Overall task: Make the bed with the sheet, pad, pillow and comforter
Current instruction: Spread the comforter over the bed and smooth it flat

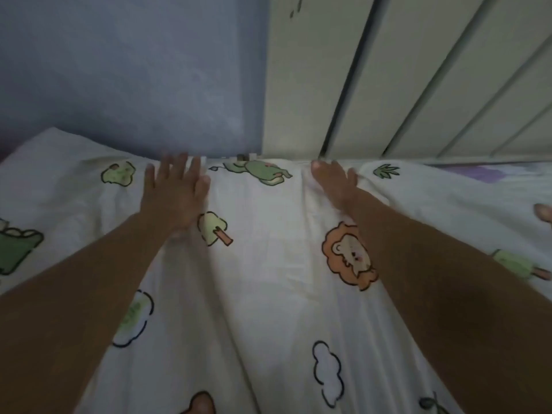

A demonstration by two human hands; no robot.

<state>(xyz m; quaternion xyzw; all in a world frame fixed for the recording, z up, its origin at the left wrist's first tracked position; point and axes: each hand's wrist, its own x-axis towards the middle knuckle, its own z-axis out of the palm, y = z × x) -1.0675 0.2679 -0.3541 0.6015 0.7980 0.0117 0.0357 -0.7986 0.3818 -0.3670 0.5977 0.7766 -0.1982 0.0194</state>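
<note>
Comforter [268, 294]: a white cloth printed with cartoon animals, trees and clouds. It is spread over the bed and fills the lower half of the view, with its far edge lying along the foot of the wall [119, 70]. At the far left its surface is raised and rounded. Elsewhere long shallow creases run from the near side toward the far edge.

The wall, upper left, is a plain blue-grey. Below it we see the left hand [174, 189], palm down on the comforter just short of the far edge. Its fingers are straight and spread, and it holds nothing. A tree print [213, 227] lies just beside its wrist.

To the right of centre, the right hand [334, 180] reaches the same far edge. It is turned partly on its side, and most of its fingers are hidden past the edge. The cloth is gathered into folds just beside it. We cannot tell whether it grips the comforter or only rests on it. A lion print [349, 258] lies against the right forearm.

Above the right hand stands a pale panel [313, 70] with dark upright grooves. At the far right, a strip of purple cloth [484, 173] shows beyond the comforter's edge, between it and the panel.
</note>
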